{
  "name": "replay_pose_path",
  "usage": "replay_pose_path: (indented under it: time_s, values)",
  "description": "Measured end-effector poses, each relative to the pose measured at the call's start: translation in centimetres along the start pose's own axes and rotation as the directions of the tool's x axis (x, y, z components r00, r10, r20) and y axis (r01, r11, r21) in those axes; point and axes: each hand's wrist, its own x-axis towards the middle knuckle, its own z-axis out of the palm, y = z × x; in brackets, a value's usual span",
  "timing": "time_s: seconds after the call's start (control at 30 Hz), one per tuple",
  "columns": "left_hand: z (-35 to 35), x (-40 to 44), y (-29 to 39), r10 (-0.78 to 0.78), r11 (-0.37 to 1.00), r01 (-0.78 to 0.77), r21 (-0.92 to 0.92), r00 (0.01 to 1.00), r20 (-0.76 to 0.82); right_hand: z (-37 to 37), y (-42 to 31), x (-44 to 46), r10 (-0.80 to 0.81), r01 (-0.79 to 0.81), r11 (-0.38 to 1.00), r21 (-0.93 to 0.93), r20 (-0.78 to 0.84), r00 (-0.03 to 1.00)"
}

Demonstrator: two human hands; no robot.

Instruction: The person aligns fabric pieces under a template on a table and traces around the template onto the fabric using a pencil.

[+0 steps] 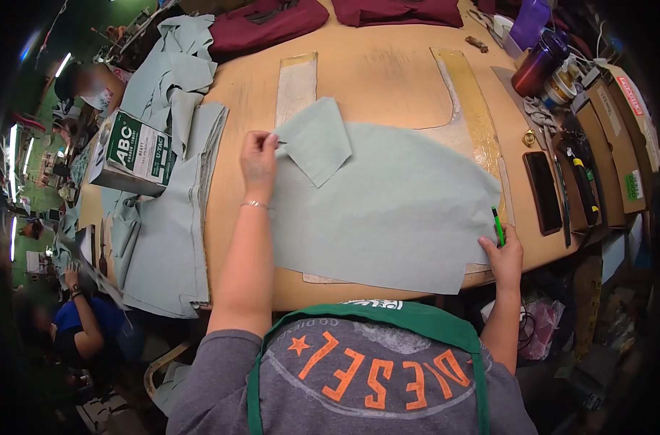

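A large pale green fabric piece (388, 203) lies in front of me, with a folded-over flap (320, 145) at its upper left. My left hand (260, 161) pinches at the fabric's left edge beside the flap; a small dark tip pokes out from the fingers, too small to name. At the lower right edge, my right hand (502, 257) is closed around a green pencil (497, 225), its thumb resting on the cloth. Under the fabric are worn pattern boards (471, 94), edged with yellowish tape, partly covered.
Stacked green fabric (172, 239) and an ABC box (138, 152) stand left. Maroon fabric (272, 25) lies at the back of the table (381, 65). A phone (542, 192), tumbler (540, 64) and cardboard boxes (605, 145) line the right. Another person (91, 326) sits at lower left.
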Motion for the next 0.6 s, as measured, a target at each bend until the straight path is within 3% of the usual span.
replay_pose_path:
  time_s: [0.1, 0.17, 0.27, 0.37, 0.43, 0.5, 0.53, 0.57, 0.6]
  values:
    - [-2.6, 0.2, 2.9, 0.119, 0.974, -0.110, 0.201, 0.992, -0.037, 0.1, 0.2, 0.1, 0.016, -0.016, 1.000, -0.020, 0.010, 1.000]
    - [-4.0, -0.3, 5.3, 0.125, 0.953, -0.116, 0.280, 0.992, -0.016, -0.1, -1.4, -0.2, -0.102, 0.086, 0.973, -0.216, -0.064, 0.993]
    - [-6.2, -2.3, 8.2, 0.125, 0.926, -0.173, 0.337, 0.979, 0.158, -0.3, -3.6, 0.3, -0.223, 0.181, 0.918, -0.352, -0.080, 0.972]
    - [-10.5, -8.0, 10.6, -0.076, 0.934, -0.103, 0.343, 0.878, 0.472, -0.6, -3.2, 0.8, -0.232, 0.195, 0.897, -0.397, -0.045, 0.972]
    - [-14.7, -12.5, 11.9, -0.465, 0.814, 0.054, 0.579, 0.658, 0.592, -1.4, -2.4, 0.8, -0.144, 0.139, 0.913, -0.385, 0.017, 0.989]
    - [-19.3, -18.0, 11.5, -0.596, 0.743, 0.047, 0.668, 0.501, 0.628, -2.6, -1.7, -0.1, 0.014, 0.026, 0.938, -0.346, 0.113, 0.994]
    - [-21.2, -20.0, 12.5, -0.881, 0.435, 0.100, 0.895, 0.253, 0.400, -2.9, -1.2, -0.7, 0.028, 0.008, 0.945, -0.327, 0.105, 0.994]
    - [-22.6, -22.0, 13.2, -0.922, 0.346, 0.094, 0.933, 0.219, 0.320, -3.1, -0.7, -1.3, 0.040, -0.007, 0.951, -0.309, 0.101, 0.994]
    - [-26.5, -26.1, 11.0, -0.979, 0.167, -0.044, 0.985, 0.114, 0.172, -3.4, -0.4, -1.6, 0.053, -0.023, 0.957, -0.288, 0.097, 0.994]
